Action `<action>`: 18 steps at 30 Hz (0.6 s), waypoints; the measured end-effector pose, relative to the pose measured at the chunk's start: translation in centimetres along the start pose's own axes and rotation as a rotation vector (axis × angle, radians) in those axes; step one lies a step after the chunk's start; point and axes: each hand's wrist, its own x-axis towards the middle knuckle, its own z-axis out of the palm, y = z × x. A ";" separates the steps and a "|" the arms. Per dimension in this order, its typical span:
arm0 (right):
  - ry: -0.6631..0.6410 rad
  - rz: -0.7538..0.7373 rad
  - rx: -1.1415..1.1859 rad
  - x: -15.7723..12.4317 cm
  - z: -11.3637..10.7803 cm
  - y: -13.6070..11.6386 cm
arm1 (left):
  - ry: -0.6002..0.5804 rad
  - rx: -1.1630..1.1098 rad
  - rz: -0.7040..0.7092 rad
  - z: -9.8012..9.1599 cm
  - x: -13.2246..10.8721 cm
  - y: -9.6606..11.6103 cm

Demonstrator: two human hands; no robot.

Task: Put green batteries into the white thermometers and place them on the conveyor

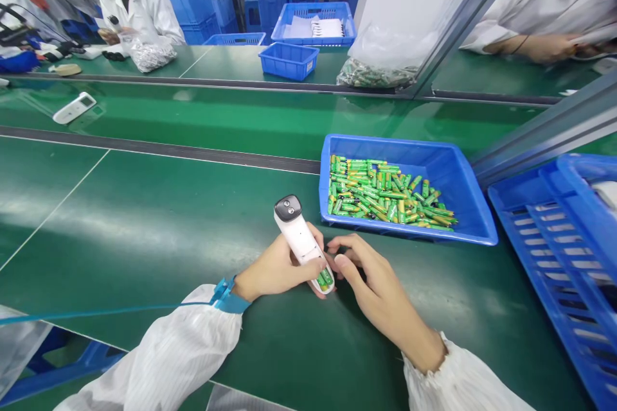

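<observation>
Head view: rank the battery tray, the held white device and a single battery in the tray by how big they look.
1. Blue battery tray
2. White device in the left hand
3. Single green battery

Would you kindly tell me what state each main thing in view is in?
White handheld device: in the left hand, battery compartment open, green batteries showing inside.
Right hand: fingers bent, beside the device; contact unclear.
Blue tub: open-topped, partly filled with loose batteries.
Farther white device: lying, display up.
Blue wrist strap: around the left wrist.
</observation>
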 end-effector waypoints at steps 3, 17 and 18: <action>-0.033 0.010 0.042 0.0 0.0 0.0 | 0.039 0.033 0.028 0.1 0.0 0.1; -0.139 -0.017 -0.060 -0.2 0.1 -0.4 | 0.034 -0.016 0.052 -0.3 0.1 -0.2; -0.147 -0.013 -0.065 -0.2 0.1 -0.5 | 0.027 -0.024 0.056 -0.4 0.1 -0.2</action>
